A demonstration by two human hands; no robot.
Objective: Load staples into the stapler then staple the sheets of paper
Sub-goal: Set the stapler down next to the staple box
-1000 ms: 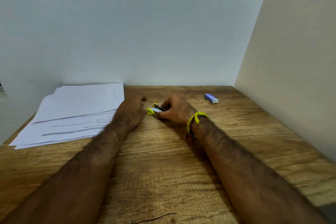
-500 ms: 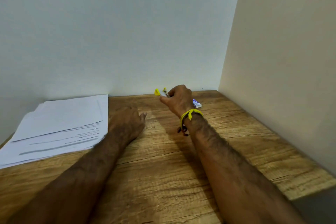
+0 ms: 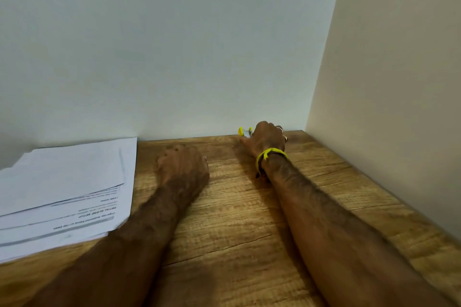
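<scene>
Small yellow-and-grey stapler [image 3: 243, 131] is held by the right hand [image 3: 267, 139] at the back edge of the wooden table [image 3: 249, 207].

If the curled grip slackens, the stapler could be dropped. The staple box is probably hidden behind this hand. The left hand [image 3: 182, 169] is rested loosely curled, holding nothing, beside the loose white printed sheets [image 3: 62, 192].

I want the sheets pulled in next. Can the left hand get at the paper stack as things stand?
Probably yes. The left hand rests on the table just beside the paper stack, holding nothing visible, with nothing lying between them.
</scene>
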